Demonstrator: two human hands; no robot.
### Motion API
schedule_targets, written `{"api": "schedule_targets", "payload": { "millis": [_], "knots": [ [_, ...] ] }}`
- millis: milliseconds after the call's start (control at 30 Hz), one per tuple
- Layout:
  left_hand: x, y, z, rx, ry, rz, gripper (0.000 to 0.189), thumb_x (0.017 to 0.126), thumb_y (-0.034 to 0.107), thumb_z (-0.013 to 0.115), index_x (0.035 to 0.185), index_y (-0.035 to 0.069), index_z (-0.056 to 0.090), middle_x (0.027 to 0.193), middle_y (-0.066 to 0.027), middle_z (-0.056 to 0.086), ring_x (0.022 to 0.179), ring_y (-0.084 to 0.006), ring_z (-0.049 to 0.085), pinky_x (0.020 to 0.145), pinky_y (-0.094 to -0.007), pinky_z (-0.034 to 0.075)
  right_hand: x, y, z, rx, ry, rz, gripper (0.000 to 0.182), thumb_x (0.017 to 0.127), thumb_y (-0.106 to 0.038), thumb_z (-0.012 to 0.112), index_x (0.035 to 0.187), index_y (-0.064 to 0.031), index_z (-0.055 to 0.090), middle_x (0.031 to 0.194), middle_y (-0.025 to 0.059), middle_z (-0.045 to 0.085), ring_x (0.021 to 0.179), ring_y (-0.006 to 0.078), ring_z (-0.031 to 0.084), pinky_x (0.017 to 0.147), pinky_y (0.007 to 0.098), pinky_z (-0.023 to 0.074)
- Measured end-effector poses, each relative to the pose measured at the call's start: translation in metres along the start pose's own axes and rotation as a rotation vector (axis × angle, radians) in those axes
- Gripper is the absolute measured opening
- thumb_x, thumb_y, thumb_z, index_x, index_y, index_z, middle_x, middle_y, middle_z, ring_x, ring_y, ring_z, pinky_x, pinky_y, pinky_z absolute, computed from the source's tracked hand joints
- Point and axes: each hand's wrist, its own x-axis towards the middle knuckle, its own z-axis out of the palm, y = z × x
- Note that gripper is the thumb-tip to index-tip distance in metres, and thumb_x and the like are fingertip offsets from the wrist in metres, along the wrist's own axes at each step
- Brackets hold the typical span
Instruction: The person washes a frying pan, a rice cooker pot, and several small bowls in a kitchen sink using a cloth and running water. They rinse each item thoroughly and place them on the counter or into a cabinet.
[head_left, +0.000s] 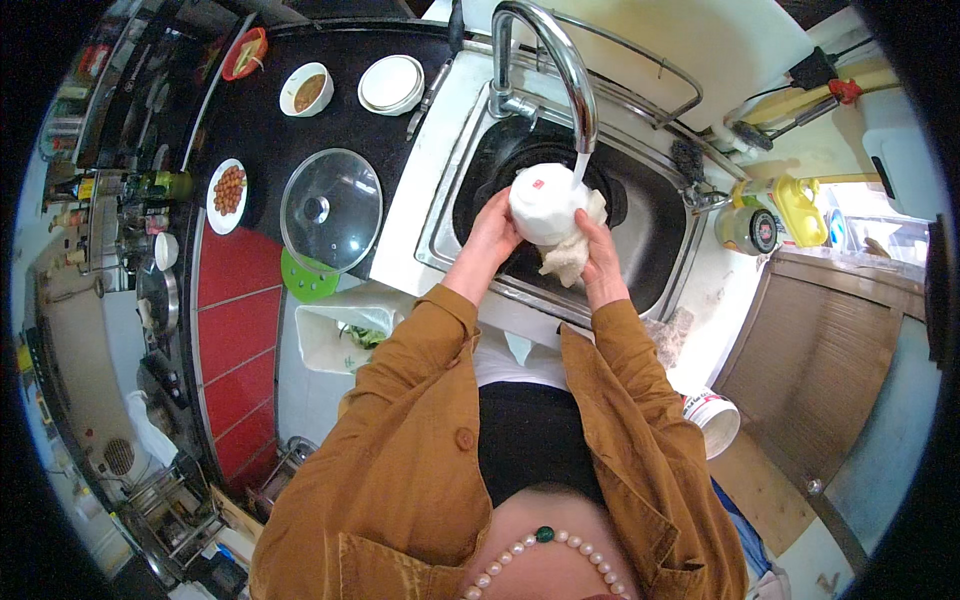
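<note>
Over the sink (641, 259), my left hand (491, 229) grips the side of a white bowl (541, 204), whose underside with a small red mark faces up. On its other side my right hand (600, 251) presses a cream cloth (568, 259) against the bowl. Water runs from the chrome faucet (586, 112) beside or onto the bowl's far right edge. Below the bowl sits a dark pan (517, 161) in the basin, partly hidden by the bowl and my hands.
Left on the black counter are a glass lid (331, 210), stacked white dishes (391, 84), a bowl of food (307, 90) and a plate of small brown food (227, 196). A glass jar (746, 229) stands right of the sink. A white bin (345, 337) is below the counter.
</note>
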Motion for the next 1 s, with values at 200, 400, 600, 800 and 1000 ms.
{"api": "schedule_targets", "payload": {
  "millis": [200, 400, 600, 800, 1000],
  "knots": [
    [-0.027, -0.011, 0.033, 0.619, -0.094, 0.260, 0.066, 0.091, 0.043, 0.055, 0.144, 0.018, 0.025, 0.140, -0.0064, 0.037, 0.126, -0.0228, 0.036, 0.094, -0.0496, 0.037, -0.002, -0.001, 0.018, -0.733, 0.136, -0.220, 0.032, 0.081, -0.002, 0.060, 0.112, 0.0023, 0.058, 0.104, 0.0128, 0.065, 0.089, 0.0232, 0.064, 0.076, 0.0370, 0.0526],
    [-0.008, -0.008, 0.015, 0.476, -0.093, 0.153, 0.069, 0.087, 0.025, 0.059, 0.144, 0.015, 0.021, 0.131, -0.0117, 0.045, 0.115, -0.0236, 0.050, 0.087, -0.0376, 0.049, -0.021, 0.007, 0.041, -2.018, -0.285, -0.278, 0.034, 0.075, -0.009, 0.059, 0.109, -0.0073, 0.060, 0.110, 0.0165, 0.061, 0.109, 0.0284, 0.057, 0.097, 0.0445, 0.0400],
    [-0.013, 0.007, 0.004, 0.430, -0.195, -0.018, 0.063, 0.083, 0.016, 0.056, 0.139, 0.016, 0.027, 0.128, -0.0114, 0.046, 0.113, -0.0294, 0.053, 0.080, -0.0492, 0.054, -0.024, -0.019, 0.015, -2.199, -0.532, -0.808, 0.024, 0.075, -0.008, 0.055, 0.097, -0.0115, 0.065, 0.100, 0.0075, 0.065, 0.103, 0.0205, 0.060, 0.107, 0.0511, 0.0286],
    [-0.023, -0.010, 0.017, 0.368, -0.038, 0.252, 0.066, 0.078, 0.005, 0.055, 0.138, 0.009, 0.028, 0.128, -0.0148, 0.044, 0.118, -0.0265, 0.046, 0.098, -0.0377, 0.041, -0.025, 0.021, 0.031, -1.929, -0.246, -0.652, 0.043, 0.064, 0.000, 0.062, 0.106, -0.0100, 0.062, 0.105, 0.0089, 0.064, 0.104, 0.0238, 0.059, 0.106, 0.0490, 0.0287],
    [-0.032, 0.037, 0.008, 1.233, 0.045, 0.908, 0.060, 0.071, -0.005, 0.055, 0.129, 0.006, 0.043, 0.117, -0.0191, 0.054, 0.112, -0.0335, 0.052, 0.098, -0.0378, 0.040, -0.024, -0.005, 0.035, -2.104, -0.464, -0.830, 0.049, 0.068, 0.006, 0.054, 0.113, -0.0130, 0.060, 0.118, 0.0076, 0.060, 0.115, 0.0232, 0.054, 0.103, 0.0455, 0.0331]
  ]
}}
